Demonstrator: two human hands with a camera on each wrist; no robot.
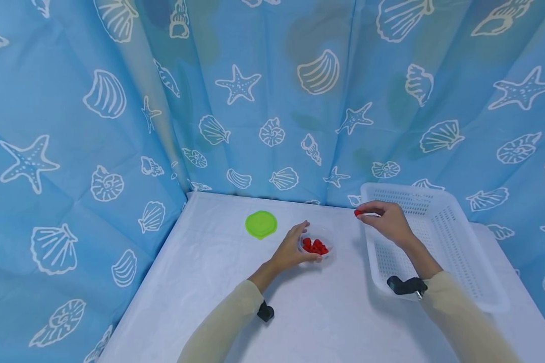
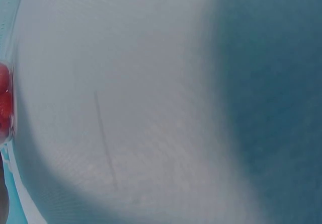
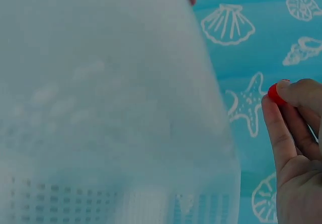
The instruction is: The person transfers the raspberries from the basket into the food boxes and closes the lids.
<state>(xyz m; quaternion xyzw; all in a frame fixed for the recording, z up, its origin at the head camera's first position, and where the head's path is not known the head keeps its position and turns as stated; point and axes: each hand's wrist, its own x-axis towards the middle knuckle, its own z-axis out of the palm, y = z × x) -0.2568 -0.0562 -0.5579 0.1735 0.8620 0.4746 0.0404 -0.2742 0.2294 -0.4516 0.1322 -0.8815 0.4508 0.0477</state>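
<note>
My right hand (image 1: 387, 222) pinches a small red berry (image 1: 358, 213), raspberry-like in look, between thumb and fingertips over the left rim of a white plastic basket (image 1: 470, 252). The right wrist view shows the same berry (image 3: 276, 94) at the fingertips. My left hand (image 1: 292, 249) grips a small clear round container (image 1: 329, 237) on the table, thumb on the near side and fingers on the far side. Several red berries (image 1: 315, 246) lie in it. At the left edge of the left wrist view, part of that container shows with red berries (image 2: 5, 103) inside.
A bright green round lid (image 1: 261, 224) lies flat on the white table (image 1: 177, 282), left of the container. The slotted basket stands at the right. A blue curtain (image 1: 272, 101) with white shells and starfish hangs behind and at the sides.
</note>
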